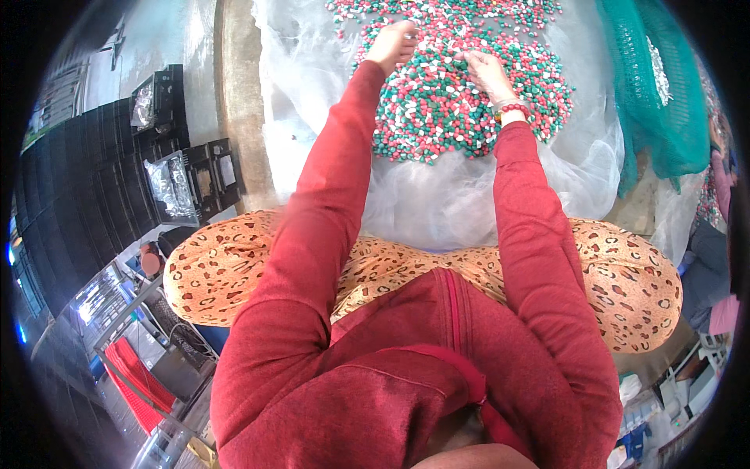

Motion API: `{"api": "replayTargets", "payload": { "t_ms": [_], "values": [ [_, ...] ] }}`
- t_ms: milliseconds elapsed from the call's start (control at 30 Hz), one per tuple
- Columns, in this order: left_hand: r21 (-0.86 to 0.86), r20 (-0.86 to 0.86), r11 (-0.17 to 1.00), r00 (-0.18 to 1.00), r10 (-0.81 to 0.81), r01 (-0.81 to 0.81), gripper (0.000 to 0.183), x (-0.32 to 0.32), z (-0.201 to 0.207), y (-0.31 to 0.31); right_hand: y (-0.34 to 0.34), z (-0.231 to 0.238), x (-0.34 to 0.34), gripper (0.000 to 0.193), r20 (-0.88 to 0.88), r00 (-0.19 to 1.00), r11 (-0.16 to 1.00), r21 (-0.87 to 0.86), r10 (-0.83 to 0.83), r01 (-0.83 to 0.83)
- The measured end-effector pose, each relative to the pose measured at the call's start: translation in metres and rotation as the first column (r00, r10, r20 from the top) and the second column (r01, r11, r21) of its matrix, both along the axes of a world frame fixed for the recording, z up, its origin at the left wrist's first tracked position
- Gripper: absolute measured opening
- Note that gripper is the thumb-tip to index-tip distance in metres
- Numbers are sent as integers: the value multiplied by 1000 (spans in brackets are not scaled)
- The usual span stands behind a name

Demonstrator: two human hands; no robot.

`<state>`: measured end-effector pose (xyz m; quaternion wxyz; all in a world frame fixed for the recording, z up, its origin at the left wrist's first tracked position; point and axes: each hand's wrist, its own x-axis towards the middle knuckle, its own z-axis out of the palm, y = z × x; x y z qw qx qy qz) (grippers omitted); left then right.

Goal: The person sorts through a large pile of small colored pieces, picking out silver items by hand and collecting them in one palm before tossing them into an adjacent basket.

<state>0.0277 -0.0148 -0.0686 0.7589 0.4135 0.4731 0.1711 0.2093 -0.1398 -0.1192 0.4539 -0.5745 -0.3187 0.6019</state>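
A wide heap of small red, green and white pieces [437, 109] lies on a translucent plastic sheet [422, 195] in front of me. At the heap's far left edge is my left hand [393, 45], its fingers curled in; what they hold, if anything, is hidden. My right hand [488, 76] is over the middle of the heap, thumb and fingers drawn together in a pinch. A pale speck shows at its fingertips, too small to name. A bracelet [511, 108] circles the right wrist.
More of the same pieces spread beyond the heap at the far edge. Green mesh netting [656, 94] hangs at the right. On the left stand black stacked trays [183, 184] with clear bags in them, and a red cloth [139, 383]. Another person's leg [703, 258] shows at the far right.
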Motion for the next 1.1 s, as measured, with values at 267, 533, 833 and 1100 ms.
{"api": "replayTargets", "payload": {
  "t_ms": [267,533,833,1100],
  "values": [
    [-94,475,995,880,7,43,19,-50,15,1,7,22,-46,19,898,376,972,-229,229,-45],
    [349,-920,605,385,75,715,34,4,-43,-9,-3,-14,-15,16,537,843,998,-61,20,15],
    [315,-540,838,811,-228,445,19,-25,-36,2,9,4,-23,25,686,694,963,-268,218,-37],
    [-152,757,988,638,142,-40,24,-62,28,-6,13,2,-19,22,501,865,990,-122,3,68]
  ]
}}
